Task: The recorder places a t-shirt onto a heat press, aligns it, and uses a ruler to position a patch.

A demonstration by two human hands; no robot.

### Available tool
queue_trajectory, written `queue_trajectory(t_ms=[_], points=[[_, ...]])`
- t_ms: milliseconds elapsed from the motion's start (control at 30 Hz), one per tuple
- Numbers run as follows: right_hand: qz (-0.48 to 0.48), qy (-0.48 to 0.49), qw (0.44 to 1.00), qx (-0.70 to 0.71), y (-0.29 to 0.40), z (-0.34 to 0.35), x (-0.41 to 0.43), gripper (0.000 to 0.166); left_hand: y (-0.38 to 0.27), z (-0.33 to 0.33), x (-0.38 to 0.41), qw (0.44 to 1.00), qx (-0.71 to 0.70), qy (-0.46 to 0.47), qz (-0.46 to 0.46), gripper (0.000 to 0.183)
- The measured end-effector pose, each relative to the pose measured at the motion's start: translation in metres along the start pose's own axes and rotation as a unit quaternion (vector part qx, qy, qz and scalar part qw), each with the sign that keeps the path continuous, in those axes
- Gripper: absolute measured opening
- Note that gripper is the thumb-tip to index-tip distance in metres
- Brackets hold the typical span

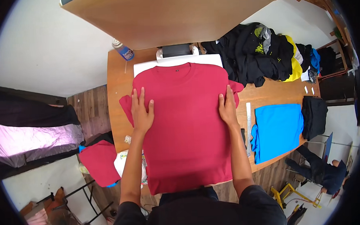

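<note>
A red T-shirt (186,121) lies spread over the white platen of a heat press (177,59), its collar at the far side and its hem towards me. My left hand (142,112) rests on the shirt's left side, fingers apart and pointing away from me. Flat on the right side, near the right sleeve, lies my right hand (228,107), thumb beside the fingers. Neither hand grips the cloth. Above the far edge hangs the raised upper part of the press, with a brown sheet (164,19) over it.
A spray can (124,50) stands at the back left of the wooden table (116,76). Black clothes (246,55) are heaped at the back right. A ruler (249,127), folded blue shirt (277,129) and black garments (314,117) lie rightward. Another person (333,172) is at far right.
</note>
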State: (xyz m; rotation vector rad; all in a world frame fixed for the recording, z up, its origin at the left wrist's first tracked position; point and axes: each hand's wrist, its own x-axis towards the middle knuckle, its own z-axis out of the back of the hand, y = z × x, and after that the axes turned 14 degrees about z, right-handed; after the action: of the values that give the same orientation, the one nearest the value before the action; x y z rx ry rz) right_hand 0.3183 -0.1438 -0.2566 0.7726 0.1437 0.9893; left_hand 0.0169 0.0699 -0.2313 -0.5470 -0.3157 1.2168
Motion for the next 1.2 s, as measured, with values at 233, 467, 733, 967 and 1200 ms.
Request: queue_trajectory(t_ms=[233, 467, 733, 967, 1200], points=[[-0.004, -0.018, 0.999, 0.049, -0.002, -0.011, 0.000, 0.063, 0.040, -0.010, 0.010, 0.977, -0.196, 0.070, 0.050, 0.066], [-0.012, -0.100, 0.994, 0.046, -0.022, 0.013, -0.025, 0.047, 0.093, 0.047, -0.018, 0.974, -0.217, 0.042, 0.047, 0.059], [0.138, 0.023, 0.988, -0.058, 0.100, 0.032, -0.147, 0.046, 0.163, 0.144, -0.218, 0.991, -0.081, -0.040, 0.099, 0.064], [0.119, 0.165, 0.973, -0.105, 0.126, 0.023, -0.213, 0.067, 0.176, 0.117, -0.332, 0.986, 0.036, 0.027, 0.159, 0.061], [0.110, 0.213, 0.966, -0.097, 0.114, 0.021, -0.217, 0.077, 0.226, 0.067, -0.342, 0.966, -0.196, -0.006, 0.167, 0.023]])
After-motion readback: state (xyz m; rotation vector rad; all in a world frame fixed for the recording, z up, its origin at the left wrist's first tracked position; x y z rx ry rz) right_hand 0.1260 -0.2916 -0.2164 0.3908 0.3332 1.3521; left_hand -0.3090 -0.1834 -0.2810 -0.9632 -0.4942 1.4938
